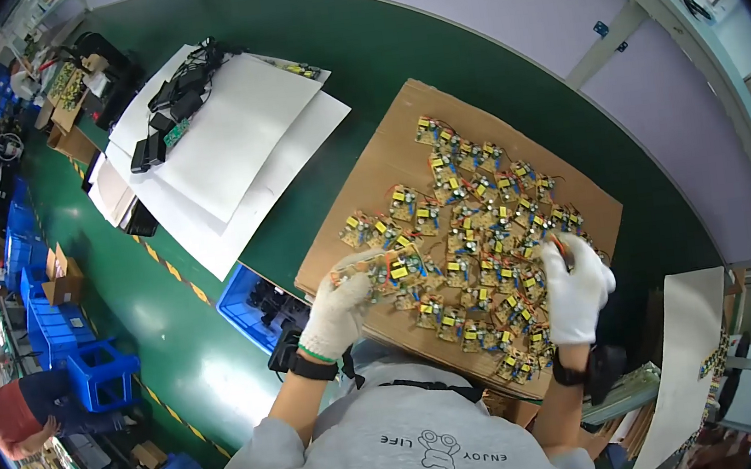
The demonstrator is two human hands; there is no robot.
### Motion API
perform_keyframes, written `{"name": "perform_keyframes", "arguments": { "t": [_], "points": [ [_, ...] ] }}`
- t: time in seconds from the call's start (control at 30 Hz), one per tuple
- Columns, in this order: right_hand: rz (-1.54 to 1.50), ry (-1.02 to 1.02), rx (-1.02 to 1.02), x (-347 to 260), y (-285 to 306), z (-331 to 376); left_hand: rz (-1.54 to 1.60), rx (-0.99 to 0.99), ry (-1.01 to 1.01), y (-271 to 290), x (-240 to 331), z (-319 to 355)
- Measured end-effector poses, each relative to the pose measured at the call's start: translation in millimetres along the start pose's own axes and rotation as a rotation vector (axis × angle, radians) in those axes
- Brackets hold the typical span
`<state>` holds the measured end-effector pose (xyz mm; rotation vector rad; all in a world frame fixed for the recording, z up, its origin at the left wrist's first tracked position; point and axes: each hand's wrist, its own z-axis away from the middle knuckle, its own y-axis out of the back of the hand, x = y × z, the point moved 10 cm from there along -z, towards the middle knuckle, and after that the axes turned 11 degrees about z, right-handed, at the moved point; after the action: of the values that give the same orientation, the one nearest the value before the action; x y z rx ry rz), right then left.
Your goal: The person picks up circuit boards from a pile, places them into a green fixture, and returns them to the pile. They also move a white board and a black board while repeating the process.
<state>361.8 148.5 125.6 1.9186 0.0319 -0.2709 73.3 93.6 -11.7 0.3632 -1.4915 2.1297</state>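
Hands: gloved left hand point(340, 311) grips a circuit board point(370, 267); right hand point(576, 290) pinches another at the pile's edge.
Boards: small circuit boards point(477, 232) crowd a cardboard sheet point(377, 165), its long axis diagonal across the green desk point(391, 47).
Around: blue crate point(244, 300), white sheets point(235, 139).

Dozens of circuit boards point(478, 241), one cardboard sheet point(369, 180), two gloved hands point(338, 311)

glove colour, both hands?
White, on left hand and right hand; head view, the only one.
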Motion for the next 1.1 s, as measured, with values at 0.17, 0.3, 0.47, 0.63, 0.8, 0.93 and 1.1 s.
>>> {"name": "perform_keyframes", "arguments": {
  "t": [0.17,0.3,0.47,0.63,0.8,0.93,1.1],
  "points": [
    [0.05,0.048,-0.126,-107,-90,-46,0.03,0.042,-0.068,28,52,-20],
    [-0.122,0.114,-0.281,-162,-165,-67,0.058,0.066,-0.105,40,80,-36],
    [0.21,0.439,0.046,-194,-170,-71,0.049,0.05,-0.126,47,94,-61],
    [0.216,0.683,-0.019,-215,-176,-55,0.137,0.001,-0.092,39,94,-79],
    [0.191,0.556,-0.033,-213,-154,-57,-0.02,-0.087,-0.111,14,96,-78],
    [-0.826,0.05,-0.356,-191,-143,-30,-0.028,-0.115,-0.08,-4,84,-62],
    [-0.764,-0.257,-0.571,-185,-143,17,-0.088,0.022,0.088,0,54,-47]
  ]
}}
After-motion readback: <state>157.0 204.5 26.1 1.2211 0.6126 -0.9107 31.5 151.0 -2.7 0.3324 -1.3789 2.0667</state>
